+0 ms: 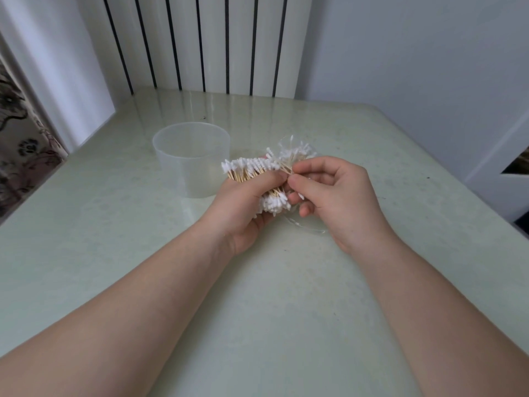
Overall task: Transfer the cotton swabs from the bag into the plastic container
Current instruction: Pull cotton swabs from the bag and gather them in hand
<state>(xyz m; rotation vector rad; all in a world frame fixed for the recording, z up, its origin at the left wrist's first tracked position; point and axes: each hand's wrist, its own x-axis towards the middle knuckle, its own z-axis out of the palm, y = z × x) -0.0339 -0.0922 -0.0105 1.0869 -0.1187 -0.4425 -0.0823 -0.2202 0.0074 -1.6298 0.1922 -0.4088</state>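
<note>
Pale green table (257, 282); our left hand (243, 207) clutches white-tipped wooden cotton swabs (249, 167), right hand (337, 196) pinches a few, translucent round plastic container (191, 159) just beyond-left of our clutch.

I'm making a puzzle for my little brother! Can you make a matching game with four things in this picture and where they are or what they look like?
Things:
1. plastic container
2. bundle of cotton swabs
3. right hand
4. table

Descriptions:
A. pale green and shiny
B. gripped by the left hand
C. translucent, standing upright
D. pinching a few swab sticks

Pairs: 1-C, 2-B, 3-D, 4-A
</note>
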